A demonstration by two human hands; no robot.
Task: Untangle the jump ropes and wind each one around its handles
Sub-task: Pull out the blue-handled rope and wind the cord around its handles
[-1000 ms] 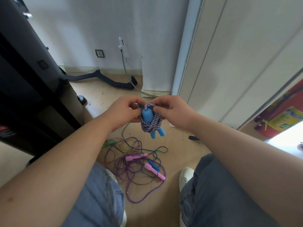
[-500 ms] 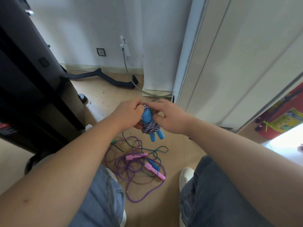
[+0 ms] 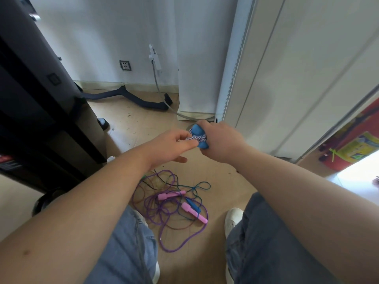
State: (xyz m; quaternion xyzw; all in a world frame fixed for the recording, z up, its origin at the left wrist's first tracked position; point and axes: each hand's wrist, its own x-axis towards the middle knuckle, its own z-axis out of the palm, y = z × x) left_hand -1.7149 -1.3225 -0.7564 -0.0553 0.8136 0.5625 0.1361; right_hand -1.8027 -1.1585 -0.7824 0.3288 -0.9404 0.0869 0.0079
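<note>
Both hands hold a wound jump rope above the tangle on the floor.
The right hand (image 3: pixel 221 140) has its fingers curled round the blue handles (image 3: pixel 198 130), which are wrapped in purple-and-white braided rope (image 3: pixel 198 137). Just beside them, the left hand (image 3: pixel 170 146) appears to pinch a strand of that rope with its fingers, though the grip is partly hidden. Below the fingers, on the wooden floor (image 3: pixel 139 124), a purple rope (image 3: pixel 164 203) with pink handles (image 3: pixel 170 195) lies tangled with a teal rope (image 3: pixel 200 182).

Bare from the left hand (image 3: pixel 170 146) and right hand (image 3: pixel 221 142) back along both forearms. Below the hands, faded light-blue denim jeans (image 3: pixel 266 242), stitched seam down the left leg. Under the right hand, a white rounded-toe shoe (image 3: pixel 232 219); under the left, another white shoe edge (image 3: pixel 156 271).
</note>
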